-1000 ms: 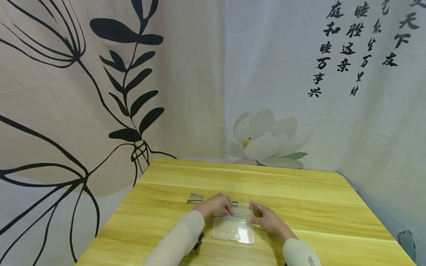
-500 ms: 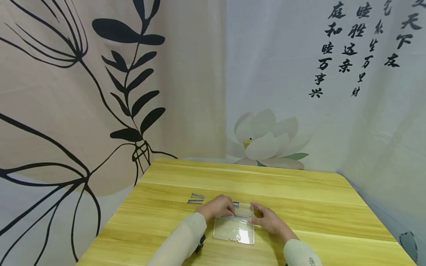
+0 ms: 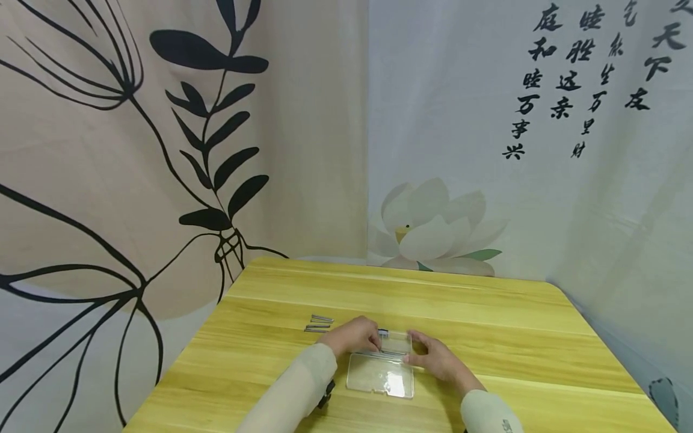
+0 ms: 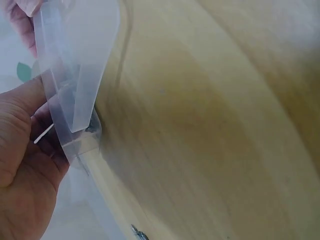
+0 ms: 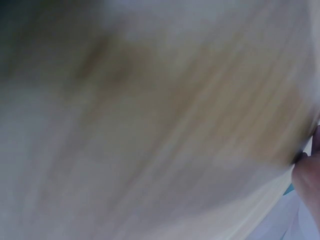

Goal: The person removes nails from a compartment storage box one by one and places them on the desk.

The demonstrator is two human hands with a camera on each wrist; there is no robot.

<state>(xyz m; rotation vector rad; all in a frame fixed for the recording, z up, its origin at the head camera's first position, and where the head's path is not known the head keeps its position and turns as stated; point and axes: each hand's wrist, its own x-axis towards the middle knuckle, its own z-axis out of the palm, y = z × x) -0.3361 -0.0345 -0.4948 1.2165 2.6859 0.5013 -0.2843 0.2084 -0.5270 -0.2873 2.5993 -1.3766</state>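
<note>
A clear plastic box (image 3: 397, 341) lies open on the table, its hinged lid (image 3: 373, 376) folded flat toward me. My left hand (image 3: 355, 337) is over the left end of the box, fingers bent down into it. In the left wrist view a thin, bright metal nail (image 4: 44, 134) shows pinched between thumb and fingers, mostly hidden by them. Another slim metal length (image 3: 392, 353) lies along the hinge side of the box. My right hand (image 3: 435, 358) grips the box's right end, thumb at the near side and fingers at the far corner.
Several loose nails (image 3: 319, 325) lie on the wooden table (image 3: 460, 313) left of the box, behind my left wrist. A printed curtain (image 3: 314, 150) hangs behind the table. The right wrist view is blurred.
My left fingers first shift slightly to the right, where the nail shows slanting from the fingertips, then dip a little lower at the box. The right hand keeps its hold.
</note>
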